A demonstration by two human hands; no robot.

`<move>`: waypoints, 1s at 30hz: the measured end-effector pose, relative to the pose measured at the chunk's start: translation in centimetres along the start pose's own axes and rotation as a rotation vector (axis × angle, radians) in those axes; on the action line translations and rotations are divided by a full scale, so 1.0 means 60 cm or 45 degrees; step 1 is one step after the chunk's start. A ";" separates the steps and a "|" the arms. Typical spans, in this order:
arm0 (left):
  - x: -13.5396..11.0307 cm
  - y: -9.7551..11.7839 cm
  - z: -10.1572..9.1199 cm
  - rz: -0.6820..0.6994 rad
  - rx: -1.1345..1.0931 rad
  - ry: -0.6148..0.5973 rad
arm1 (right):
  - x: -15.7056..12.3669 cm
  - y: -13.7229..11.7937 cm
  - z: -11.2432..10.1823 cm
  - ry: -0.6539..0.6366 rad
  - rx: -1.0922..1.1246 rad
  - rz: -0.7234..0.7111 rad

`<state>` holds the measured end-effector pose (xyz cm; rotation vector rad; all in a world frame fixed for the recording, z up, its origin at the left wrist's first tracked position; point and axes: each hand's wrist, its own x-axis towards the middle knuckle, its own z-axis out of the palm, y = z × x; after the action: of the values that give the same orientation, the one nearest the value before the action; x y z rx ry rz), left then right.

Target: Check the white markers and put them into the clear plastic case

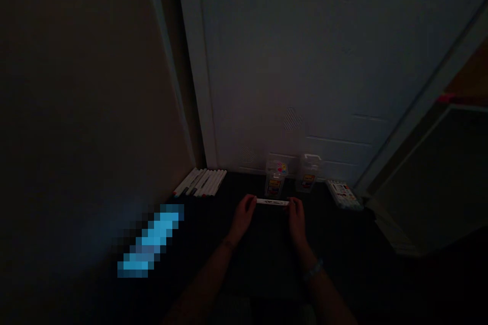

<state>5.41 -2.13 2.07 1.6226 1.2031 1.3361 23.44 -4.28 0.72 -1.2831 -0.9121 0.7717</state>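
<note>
A white marker (272, 202) with dark print lies level between my two hands, above the dark tabletop (267, 249). My left hand (246, 212) pinches its left end, fingers closed. At the other end, the closed fingers of my right hand (296, 215) grip it too. Just beyond the marker stands a clear plastic case (275, 180) with a label and small colourful shapes near its top. Beside that is a second clear case (308, 175) with a handle and a similar label.
At the back left lies a row of several white markers (206, 183) with differently coloured ends. A flat pack of markers (344, 194) rests at the back right. A blurred-out bright blue rectangle (154, 238) is at the left. A pale panel (274, 61) rises behind the table.
</note>
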 end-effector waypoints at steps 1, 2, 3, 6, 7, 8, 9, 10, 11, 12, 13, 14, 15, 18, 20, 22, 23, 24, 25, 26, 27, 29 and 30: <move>0.000 0.000 0.001 0.000 -0.010 -0.008 | 0.000 0.000 -0.001 0.004 -0.009 0.006; 0.000 -0.001 0.002 -0.001 -0.023 -0.009 | 0.000 -0.001 -0.002 0.011 -0.020 0.017; 0.000 -0.001 0.003 -0.003 -0.033 -0.014 | 0.001 -0.001 -0.002 0.017 -0.032 0.027; 0.000 -0.004 0.004 -0.007 -0.038 0.004 | 0.001 -0.002 -0.003 0.011 -0.066 0.050; 0.000 -0.005 0.004 -0.012 -0.038 0.016 | 0.000 -0.002 -0.003 0.003 -0.079 0.047; 0.000 -0.005 0.003 -0.021 -0.036 0.023 | 0.000 -0.003 -0.004 -0.003 -0.091 0.040; 0.000 -0.004 0.003 -0.030 -0.032 0.024 | -0.001 -0.003 -0.004 -0.010 -0.101 0.030; 0.000 -0.003 0.002 -0.039 -0.028 0.019 | -0.002 -0.004 -0.004 -0.017 -0.108 0.020; -0.001 -0.003 0.002 -0.046 -0.023 0.009 | -0.002 -0.005 -0.005 -0.022 -0.112 0.013; -0.001 -0.001 0.002 -0.048 -0.019 -0.007 | -0.002 -0.005 -0.005 -0.024 -0.111 0.008; -0.001 0.000 0.001 -0.047 -0.018 -0.023 | -0.002 -0.006 -0.005 -0.024 -0.107 0.008; -0.002 0.001 0.001 -0.043 -0.017 -0.040 | -0.002 -0.006 -0.006 -0.025 -0.103 0.005; -0.002 0.001 0.001 -0.040 -0.013 -0.053 | -0.002 -0.006 -0.006 -0.023 -0.100 0.001; -0.003 0.003 0.000 -0.048 0.014 -0.072 | 0.000 -0.007 -0.005 -0.018 -0.094 0.011; -0.003 0.003 0.000 -0.058 0.027 -0.067 | 0.001 -0.007 -0.005 -0.025 -0.088 0.032; -0.003 0.003 0.000 -0.058 0.035 -0.065 | 0.000 -0.008 -0.004 -0.041 -0.077 0.038; -0.003 0.003 0.000 -0.054 0.039 -0.068 | 0.000 -0.009 -0.003 -0.050 -0.068 0.036; -0.002 0.002 0.000 -0.049 0.041 -0.073 | 0.000 -0.010 -0.003 -0.061 -0.059 0.032; -0.002 0.002 0.000 -0.042 0.042 -0.076 | -0.001 -0.011 -0.003 -0.073 -0.052 0.031; -0.002 0.002 -0.001 -0.037 0.041 -0.076 | -0.001 -0.012 -0.002 -0.083 -0.048 0.030; -0.001 0.002 -0.001 -0.034 0.039 -0.073 | -0.001 -0.013 -0.002 -0.092 -0.047 0.028; -0.001 0.002 -0.001 -0.043 0.043 -0.060 | -0.001 -0.014 -0.001 -0.104 -0.059 0.016; -0.001 0.003 -0.001 -0.055 0.048 -0.055 | -0.001 -0.014 0.000 -0.111 -0.072 0.009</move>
<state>5.37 -2.26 2.24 1.6341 1.2376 1.2522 23.41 -4.45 1.55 -1.3107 -1.0061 0.8172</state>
